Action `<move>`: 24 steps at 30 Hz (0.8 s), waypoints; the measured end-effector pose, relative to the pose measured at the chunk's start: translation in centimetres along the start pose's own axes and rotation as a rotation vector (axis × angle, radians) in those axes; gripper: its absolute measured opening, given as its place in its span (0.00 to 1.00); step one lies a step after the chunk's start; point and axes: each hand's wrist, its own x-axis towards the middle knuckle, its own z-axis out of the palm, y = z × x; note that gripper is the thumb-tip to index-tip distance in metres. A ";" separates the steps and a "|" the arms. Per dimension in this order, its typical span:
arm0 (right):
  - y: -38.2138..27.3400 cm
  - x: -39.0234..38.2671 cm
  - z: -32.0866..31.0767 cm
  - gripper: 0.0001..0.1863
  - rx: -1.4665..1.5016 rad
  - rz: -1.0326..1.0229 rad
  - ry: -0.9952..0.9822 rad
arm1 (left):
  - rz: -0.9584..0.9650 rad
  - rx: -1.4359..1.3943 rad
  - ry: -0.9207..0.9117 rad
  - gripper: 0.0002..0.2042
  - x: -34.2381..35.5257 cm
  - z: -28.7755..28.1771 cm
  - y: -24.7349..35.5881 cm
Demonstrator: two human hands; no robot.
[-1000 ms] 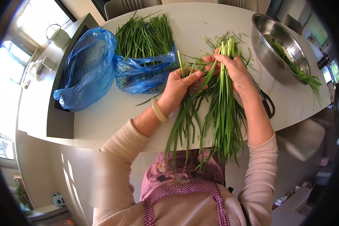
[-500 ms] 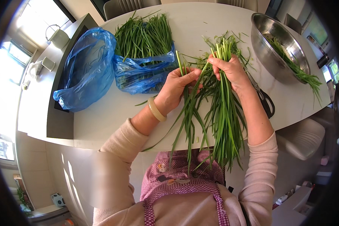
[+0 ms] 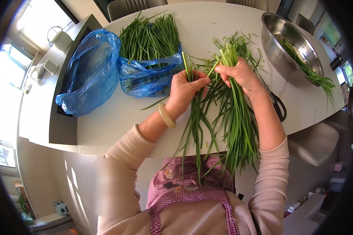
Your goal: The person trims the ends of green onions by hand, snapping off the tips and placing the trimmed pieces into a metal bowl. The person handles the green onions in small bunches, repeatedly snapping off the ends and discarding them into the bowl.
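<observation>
My left hand point(image 3: 186, 91) grips a few long green chive stalks point(image 3: 195, 129) near their cut ends; the leaves hang down over the table edge toward my apron. My right hand point(image 3: 239, 73) is closed on a thicker bunch of chives point(image 3: 239, 125), ends pointing up, leaves trailing down. The two hands are close together, a stalk stretched between them. Loose trimmings point(image 3: 239, 43) lie on the white table point(image 3: 117, 117) just beyond my hands.
A pile of chives point(image 3: 151, 37) lies on a blue plastic bag point(image 3: 149, 76); another blue bag point(image 3: 88, 72) sits to its left. A steel bowl point(image 3: 280, 43) with chives stands at the right. Black scissors point(image 3: 277, 105) lie by my right forearm.
My hands have drawn slightly apart, the left keeping a few stalks separate from the right hand's bunch. Both bundles shifted a little to the right.
</observation>
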 end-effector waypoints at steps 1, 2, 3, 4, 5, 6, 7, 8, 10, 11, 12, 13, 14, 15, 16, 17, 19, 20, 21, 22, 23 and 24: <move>0.2 0.2 -0.4 0.07 0.031 -0.021 0.032 | -0.012 -0.030 0.007 0.06 0.0 0.1 0.1; 0.3 0.5 -1.1 0.06 0.077 -0.025 0.083 | -0.023 -0.060 0.018 0.06 0.0 0.1 0.1; 0.2 0.6 -1.7 0.06 0.115 -0.037 0.197 | -0.034 -0.091 0.029 0.06 0.0 0.1 0.2; 0.3 0.8 -1.8 0.07 0.049 -0.121 0.284 | -0.047 -0.131 0.022 0.06 0.0 0.1 0.2; 0.2 0.8 -1.6 0.08 -0.016 -0.204 0.370 | -0.061 -0.171 0.017 0.06 0.0 0.0 0.1; 0.0 0.7 -1.2 0.09 -0.031 -0.157 0.338 | -0.076 -0.210 0.012 0.06 0.1 0.0 0.1; -0.2 0.4 -0.6 0.10 -0.047 -0.109 0.307 | -0.080 -0.207 0.007 0.06 0.1 0.0 0.1; -0.6 0.0 0.2 0.11 -0.061 -0.063 0.277 | -0.084 -0.202 0.003 0.06 0.0 0.0 0.1; -0.7 -0.2 1.7 0.11 -0.036 -0.046 0.151 | -0.073 -0.167 0.006 0.06 0.0 -0.1 0.1; -0.6 -0.4 2.3 0.11 -0.037 -0.069 0.119 | -0.059 -0.139 0.013 0.06 0.0 -0.1 0.0; -0.3 -0.3 2.2 0.10 -0.048 -0.076 0.119 | -0.045 -0.111 0.019 0.06 0.0 0.0 -0.1; 0.0 -0.2 2.2 0.10 -0.059 -0.083 0.117 | -0.036 -0.102 0.022 0.06 0.0 0.1 -0.2; 0.2 -0.2 2.1 0.09 -0.071 -0.089 0.116 | -0.027 -0.094 0.024 0.06 0.0 0.2 -0.3; 0.2 -0.2 2.0 0.09 -0.071 -0.088 0.106 | -0.017 -0.086 0.028 0.07 -0.1 0.3 -0.4; 0.2 -0.2 1.9 0.08 -0.071 -0.087 0.095 | -0.009 -0.079 0.030 0.06 -0.1 0.2 -0.4; 0.2 -0.2 1.8 0.08 -0.070 -0.086 0.087 | -0.001 -0.069 0.031 0.06 -0.1 0.2 -0.4; 0.6 0.1 1.2 0.07 -0.007 -0.079 0.091 | 0.006 -0.067 0.035 0.06 -0.1 0.2 -0.4; 0.7 0.4 0.6 0.07 0.024 -0.076 0.092 | 0.006 -0.075 0.038 0.06 0.0 0.1 -0.3; 0.5 0.5 -0.2 0.07 0.033 -0.039 0.181 | 0.006 -0.083 0.041 0.06 0.0 0.0 -0.3; 0.4 0.6 -0.8 0.07 0.055 -0.053 0.253 | -0.004 -0.103 0.032 0.06 0.0 -0.1 -0.3; 0.3 0.7 -1.2 0.08 0.075 -0.068 0.323 | -0.012 -0.125 0.024 0.05 0.1 -0.1 -0.3; 0.2 0.6 -1.3 0.09 0.042 -0.139 0.305 | -0.021 -0.147 0.016 0.05 0.1 -0.2 -0.2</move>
